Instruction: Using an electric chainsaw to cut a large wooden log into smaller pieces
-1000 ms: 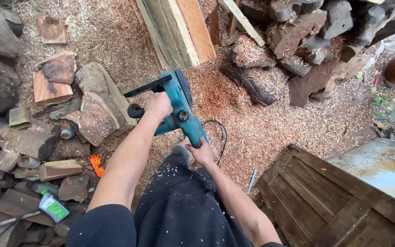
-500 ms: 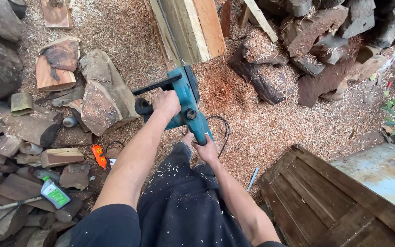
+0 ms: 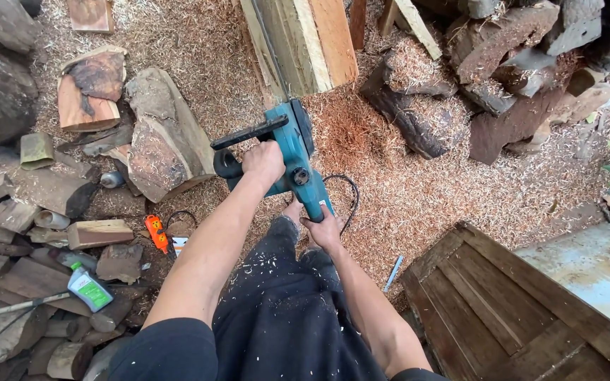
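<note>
Teal chainsaw [image 3: 287, 152] gripped between left hand [image 3: 262, 161] and right hand [image 3: 323, 229], bar seemingly in beam [image 3: 305, 42].

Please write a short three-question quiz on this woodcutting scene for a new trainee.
1. True or false: both hands grip the teal chainsaw.
2. Which hand holds the front black handle? A) left hand B) right hand
3. What small orange thing lies on the sawdust to the person's left?

Key: 1 true. 2 A; the right hand holds the rear grip. 3 An orange tool beside the split logs; its kind is too small to tell.
</note>
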